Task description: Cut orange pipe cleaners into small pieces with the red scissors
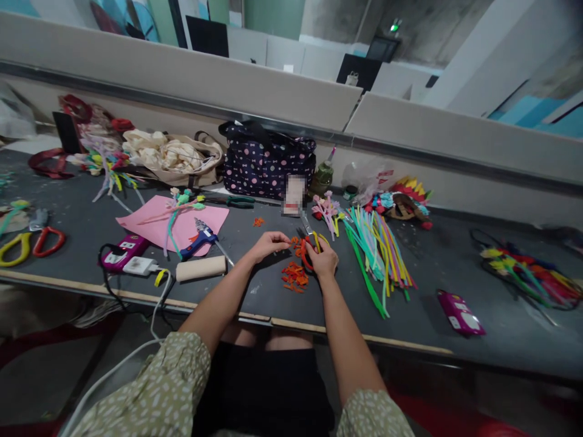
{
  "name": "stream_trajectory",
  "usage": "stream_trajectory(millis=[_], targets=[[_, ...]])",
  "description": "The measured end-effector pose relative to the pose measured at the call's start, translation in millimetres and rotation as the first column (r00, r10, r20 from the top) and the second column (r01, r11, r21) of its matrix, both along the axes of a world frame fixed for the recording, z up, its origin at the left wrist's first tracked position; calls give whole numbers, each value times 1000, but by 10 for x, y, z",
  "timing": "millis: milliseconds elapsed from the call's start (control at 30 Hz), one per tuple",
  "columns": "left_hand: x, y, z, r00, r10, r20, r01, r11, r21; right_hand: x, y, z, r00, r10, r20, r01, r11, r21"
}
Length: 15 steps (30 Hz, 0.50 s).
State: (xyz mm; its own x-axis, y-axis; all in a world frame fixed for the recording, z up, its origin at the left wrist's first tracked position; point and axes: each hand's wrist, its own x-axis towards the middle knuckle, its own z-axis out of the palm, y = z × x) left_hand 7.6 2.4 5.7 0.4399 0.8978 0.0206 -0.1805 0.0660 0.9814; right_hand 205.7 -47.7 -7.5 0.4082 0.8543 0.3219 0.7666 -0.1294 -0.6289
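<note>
We cannot make out what, if anything, the left hand pinches: its thumb and forefinger tips come close together, blurred against small orange fuzzy clippings. Our right hand curls around metal scissors with one red and one yellow handle — its fingers hide part of the loops. The scissors lie over the dark grey tabletop near its front edge, long axis running away from us, blades pointing forward and slightly left.

Forearms converging, left hand pinched, right hand curled
</note>
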Motion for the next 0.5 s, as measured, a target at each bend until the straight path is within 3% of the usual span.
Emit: stream_trajectory(millis=[267, 500], targets=[[20, -80, -27, 990, -60, -129, 70, 995, 70, 90, 9, -41, 968, 41, -246, -20, 996, 87], [3, -309, 53, 958, -178, -224, 195, 979, 55, 96, -9, -42, 950, 74, -303, -50, 995, 86]])
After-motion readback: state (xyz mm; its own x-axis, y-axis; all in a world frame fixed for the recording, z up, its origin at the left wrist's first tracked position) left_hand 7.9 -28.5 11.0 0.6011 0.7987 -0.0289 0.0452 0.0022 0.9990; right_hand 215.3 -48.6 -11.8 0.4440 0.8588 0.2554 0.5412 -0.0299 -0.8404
